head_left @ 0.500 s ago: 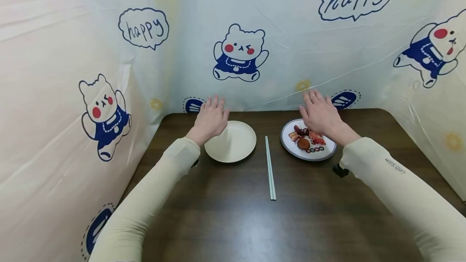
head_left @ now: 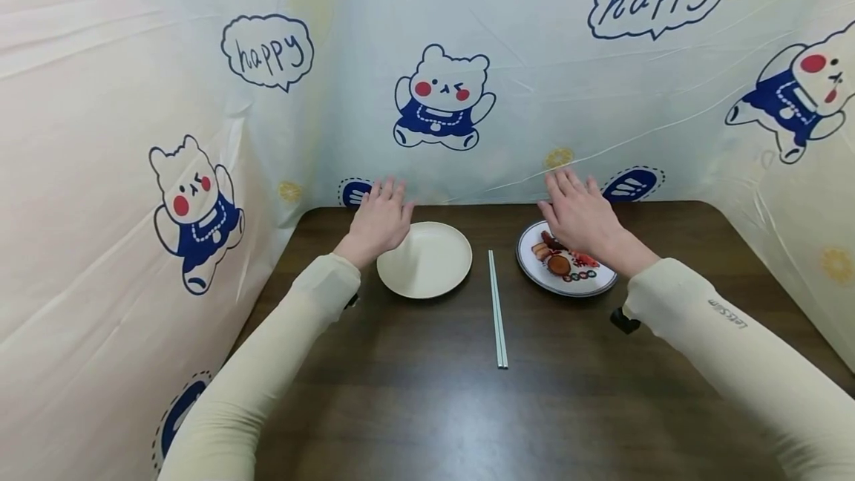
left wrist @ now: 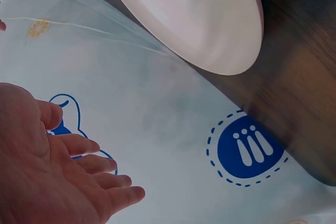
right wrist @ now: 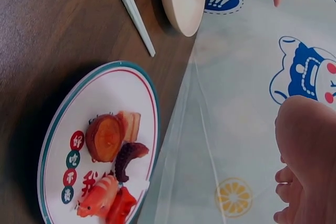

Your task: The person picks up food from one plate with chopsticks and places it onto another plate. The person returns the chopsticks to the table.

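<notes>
My left hand (head_left: 379,220), fingers spread and holding nothing, is raised at the upper left edge of a plain cream plate (head_left: 427,262). In the left wrist view its palm (left wrist: 47,166) faces the camera, apart from the plate (left wrist: 210,19). My right hand (head_left: 582,214) hovers with extended fingers over the far side of a printed plate (head_left: 574,288), covering part of it. On that plate lie several food pieces, among them a round brown one (right wrist: 105,139), a dark curled one (right wrist: 126,158) and a shrimp-like one (right wrist: 98,196).
Pale chopsticks (head_left: 497,310) lie lengthwise between the two plates on the dark wooden table (head_left: 427,407). A light curtain (head_left: 521,95) printed with bears and the word happy stands behind the table's far edge and along both sides.
Both hands have shifted slightly to the left, the left one a little off the cream plate. The plates and chopsticks lie as before.
</notes>
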### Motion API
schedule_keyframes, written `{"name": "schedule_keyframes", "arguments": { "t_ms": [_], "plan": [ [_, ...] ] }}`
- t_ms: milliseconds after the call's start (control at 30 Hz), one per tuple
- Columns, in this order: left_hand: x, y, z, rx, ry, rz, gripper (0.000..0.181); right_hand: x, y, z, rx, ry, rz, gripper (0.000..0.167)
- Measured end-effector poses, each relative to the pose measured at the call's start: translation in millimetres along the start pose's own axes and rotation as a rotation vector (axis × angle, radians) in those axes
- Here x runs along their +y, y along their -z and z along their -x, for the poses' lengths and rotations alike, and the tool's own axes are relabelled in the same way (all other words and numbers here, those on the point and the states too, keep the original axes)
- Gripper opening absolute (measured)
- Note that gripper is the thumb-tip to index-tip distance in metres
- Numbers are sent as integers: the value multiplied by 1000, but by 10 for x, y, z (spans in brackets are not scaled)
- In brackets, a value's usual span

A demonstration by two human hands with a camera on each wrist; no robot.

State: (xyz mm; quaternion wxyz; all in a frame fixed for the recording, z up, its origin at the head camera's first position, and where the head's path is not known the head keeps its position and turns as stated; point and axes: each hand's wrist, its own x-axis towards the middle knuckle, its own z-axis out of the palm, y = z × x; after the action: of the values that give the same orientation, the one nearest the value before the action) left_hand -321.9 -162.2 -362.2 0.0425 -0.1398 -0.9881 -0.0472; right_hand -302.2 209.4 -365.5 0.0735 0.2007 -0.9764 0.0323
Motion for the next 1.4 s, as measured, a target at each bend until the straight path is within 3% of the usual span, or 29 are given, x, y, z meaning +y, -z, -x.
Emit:
{"name": "schedule_keyframes", "arguments": {
  "t_ms": [500, 833, 1400],
  "plan": [
    [-82, 2, 59, 0, 20, 20, 61, -244, -57, 5, 6, 58, -1, 65],
    [-186, -4, 96, -2, 47, 39, 62, -401, -109, 67, -34, 87, 32, 65],
    [-323, -17, 145, -20, 102, 98, 62, -642, -275, 189, 13, 161, 26, 62]
  ]
}}
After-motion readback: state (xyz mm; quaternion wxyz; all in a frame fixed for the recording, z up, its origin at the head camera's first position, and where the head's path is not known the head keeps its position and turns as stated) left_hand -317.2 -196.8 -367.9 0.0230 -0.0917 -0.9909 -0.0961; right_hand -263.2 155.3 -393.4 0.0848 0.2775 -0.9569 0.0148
